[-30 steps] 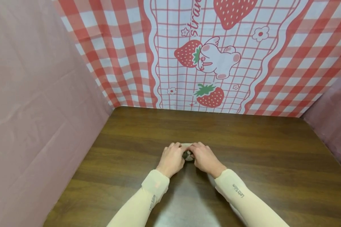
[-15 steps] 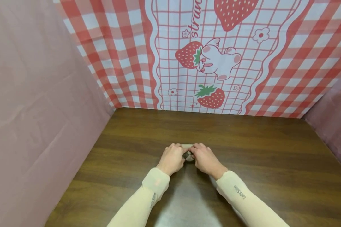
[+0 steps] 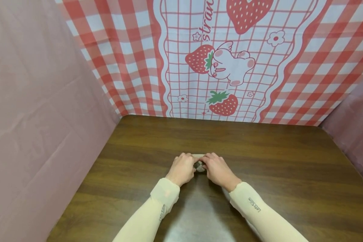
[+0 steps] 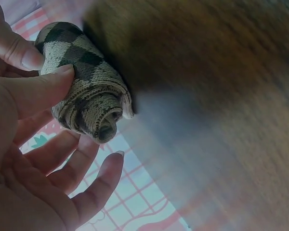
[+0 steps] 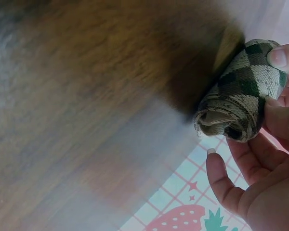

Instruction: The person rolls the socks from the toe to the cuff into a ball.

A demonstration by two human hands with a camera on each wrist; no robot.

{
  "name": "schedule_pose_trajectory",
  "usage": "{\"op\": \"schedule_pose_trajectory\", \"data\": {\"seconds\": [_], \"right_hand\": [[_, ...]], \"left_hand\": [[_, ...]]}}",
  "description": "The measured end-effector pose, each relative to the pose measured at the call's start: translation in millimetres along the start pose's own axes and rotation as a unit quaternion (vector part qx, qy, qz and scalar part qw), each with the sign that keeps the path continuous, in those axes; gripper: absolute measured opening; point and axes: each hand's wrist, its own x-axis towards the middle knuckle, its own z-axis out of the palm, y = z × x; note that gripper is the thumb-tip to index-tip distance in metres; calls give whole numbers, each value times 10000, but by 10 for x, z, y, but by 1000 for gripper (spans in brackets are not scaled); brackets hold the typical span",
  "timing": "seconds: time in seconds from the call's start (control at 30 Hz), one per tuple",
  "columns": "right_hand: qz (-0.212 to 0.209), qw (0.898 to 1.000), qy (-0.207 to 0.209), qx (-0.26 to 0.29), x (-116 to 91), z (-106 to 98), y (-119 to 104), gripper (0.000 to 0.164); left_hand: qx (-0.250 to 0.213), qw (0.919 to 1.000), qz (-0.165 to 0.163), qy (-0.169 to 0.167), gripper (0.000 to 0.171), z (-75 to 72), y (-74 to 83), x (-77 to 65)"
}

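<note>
Head view shows both hands meeting mid-table, hiding nearly all of the rolled sock. Wrist views reveal its argyle knit and spiral end (rolled tight): left hand and right hand each pinch it, thumb against fingers.

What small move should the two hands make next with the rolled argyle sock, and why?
Probably one more short roll forward. Both the left hand and the right hand pinch the rolled argyle sock on the wooden table. The wrist views show a tight spiral at each end, while a pale strip seems to lie beyond the fingers.
</note>
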Motion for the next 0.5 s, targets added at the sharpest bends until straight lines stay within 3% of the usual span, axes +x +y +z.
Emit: {"op": "schedule_pose_trajectory", "data": {"seconds": [0.27, 0.5], "right_hand": [[43, 9999, 90, 91, -23, -48, 3, 20], [-223, 9996, 167, -10, -51, -101, -11, 24]], "left_hand": [[-105, 9998, -85, -120, 37, -2, 10, 23], [-159, 9993, -238, -235, 33, -7, 18, 27]]}}
